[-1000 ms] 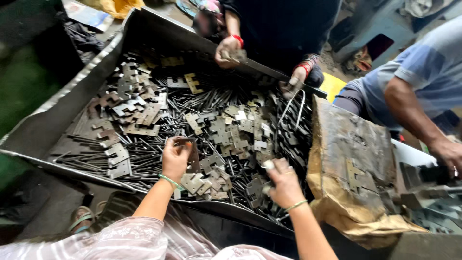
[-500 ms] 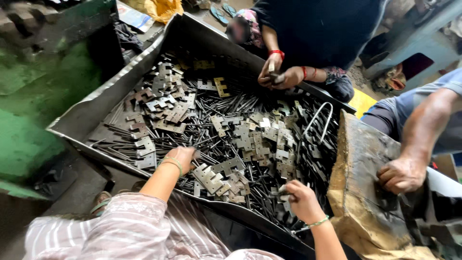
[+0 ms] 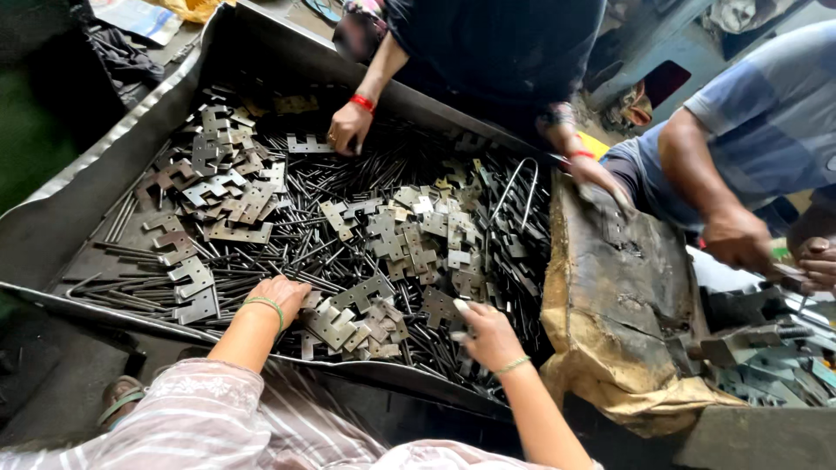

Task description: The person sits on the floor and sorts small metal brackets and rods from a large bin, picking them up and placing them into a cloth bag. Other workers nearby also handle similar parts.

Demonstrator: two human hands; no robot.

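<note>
A big dark metal tray (image 3: 61, 218) is filled with several flat notched metal plates (image 3: 409, 235) and thin dark metal rods (image 3: 287, 235). My left hand (image 3: 280, 294) rests knuckles-up on the pile at the tray's near edge, fingers curled down into the plates; whether it holds one is hidden. My right hand (image 3: 488, 332) reaches into the pile further right, fingers bent among plates and rods, and I cannot see a piece in its grip.
Across the tray a person in dark clothes has one hand (image 3: 348, 130) on the plates and another (image 3: 592, 170) on a worn brown sack (image 3: 627, 331) at the right. A second person in a blue shirt (image 3: 766, 122) works metal parts (image 3: 766, 348) far right.
The view has swung left. My left hand moved right along the near edge. My right hand moved left and further into the pile. The opposite person's hands came apart, one down onto the plates.
</note>
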